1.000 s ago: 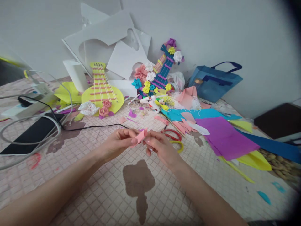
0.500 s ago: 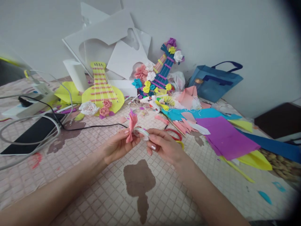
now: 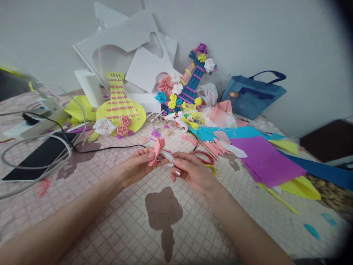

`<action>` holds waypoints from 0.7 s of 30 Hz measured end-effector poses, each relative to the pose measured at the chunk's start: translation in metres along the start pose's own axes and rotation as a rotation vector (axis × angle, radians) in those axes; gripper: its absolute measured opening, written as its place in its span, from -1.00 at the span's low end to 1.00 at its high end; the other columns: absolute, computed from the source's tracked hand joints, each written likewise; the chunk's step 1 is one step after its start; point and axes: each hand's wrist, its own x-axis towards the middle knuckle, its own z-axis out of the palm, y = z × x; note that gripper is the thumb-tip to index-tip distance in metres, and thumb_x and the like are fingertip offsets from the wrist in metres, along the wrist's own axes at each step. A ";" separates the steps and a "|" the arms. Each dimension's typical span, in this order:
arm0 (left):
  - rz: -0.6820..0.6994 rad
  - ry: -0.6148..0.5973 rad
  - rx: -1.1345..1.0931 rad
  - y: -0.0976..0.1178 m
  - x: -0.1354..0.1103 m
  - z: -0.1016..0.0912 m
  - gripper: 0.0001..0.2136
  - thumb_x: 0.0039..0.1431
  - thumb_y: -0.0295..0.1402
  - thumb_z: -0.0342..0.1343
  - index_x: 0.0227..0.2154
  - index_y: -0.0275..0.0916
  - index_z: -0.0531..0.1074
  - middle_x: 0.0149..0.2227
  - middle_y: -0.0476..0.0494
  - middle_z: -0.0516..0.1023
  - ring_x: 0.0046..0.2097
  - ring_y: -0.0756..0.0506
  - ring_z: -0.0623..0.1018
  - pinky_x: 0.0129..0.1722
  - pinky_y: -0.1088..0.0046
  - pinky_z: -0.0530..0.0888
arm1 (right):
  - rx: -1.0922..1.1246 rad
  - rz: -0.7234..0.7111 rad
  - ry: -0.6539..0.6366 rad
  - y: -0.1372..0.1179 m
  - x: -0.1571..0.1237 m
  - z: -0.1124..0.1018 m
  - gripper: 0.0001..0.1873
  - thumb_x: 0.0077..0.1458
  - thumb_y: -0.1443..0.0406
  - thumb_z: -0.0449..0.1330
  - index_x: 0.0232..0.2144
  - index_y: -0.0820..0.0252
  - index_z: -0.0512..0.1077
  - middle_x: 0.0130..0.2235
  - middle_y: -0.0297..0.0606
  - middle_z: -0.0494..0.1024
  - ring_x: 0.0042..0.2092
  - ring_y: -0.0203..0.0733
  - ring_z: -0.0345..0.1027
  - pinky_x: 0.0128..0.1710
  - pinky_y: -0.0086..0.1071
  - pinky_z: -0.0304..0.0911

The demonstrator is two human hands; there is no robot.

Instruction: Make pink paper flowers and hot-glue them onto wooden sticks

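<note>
My left hand (image 3: 138, 163) pinches a pleated pink paper (image 3: 157, 151) between thumb and fingers, and the paper leans to the right. My right hand (image 3: 191, 171) grips a white ring-shaped spool (image 3: 166, 159) close against the paper's right side. What is wound on the spool is too small to make out. Both hands are held above the table at the middle of the head view. Red-handled scissors (image 3: 205, 157) lie behind my right hand, partly covered by it.
A yellow guitar-shaped cutout (image 3: 121, 110) and a flower-covered blue guitar shape (image 3: 190, 90) stand at the back. A white glue gun (image 3: 179, 119) lies between them. Purple paper (image 3: 268, 160) is at right, and a black-topped device (image 3: 40, 156) with cables at left.
The pink paper has tilted to the right and its upper end has come lower. My hands have stayed nearly in place, with the spool shifted slightly left.
</note>
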 end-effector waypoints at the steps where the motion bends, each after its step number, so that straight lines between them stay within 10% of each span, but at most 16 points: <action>1: 0.002 0.009 -0.028 0.000 0.001 0.000 -0.90 0.07 -0.40 0.26 -0.47 -0.33 0.53 -0.34 -0.10 0.60 -0.21 -0.01 0.58 -0.13 0.59 0.48 | -0.002 -0.003 -0.022 0.000 0.000 -0.001 -0.88 0.03 0.30 0.26 -0.33 0.20 0.52 -0.40 -0.37 0.43 -0.50 -0.46 0.18 -0.42 -0.44 0.39; 21: 0.044 0.034 0.018 -0.001 0.000 0.005 -0.87 -0.01 -0.37 0.31 -0.47 -0.34 0.53 -0.39 -0.09 0.57 -0.28 -0.02 0.57 -0.17 0.55 0.46 | -0.059 0.024 -0.056 0.002 0.001 -0.003 -0.91 0.04 0.30 0.25 -0.36 0.22 0.50 -0.54 -0.47 0.29 -0.51 -0.46 0.17 -0.38 -0.43 0.42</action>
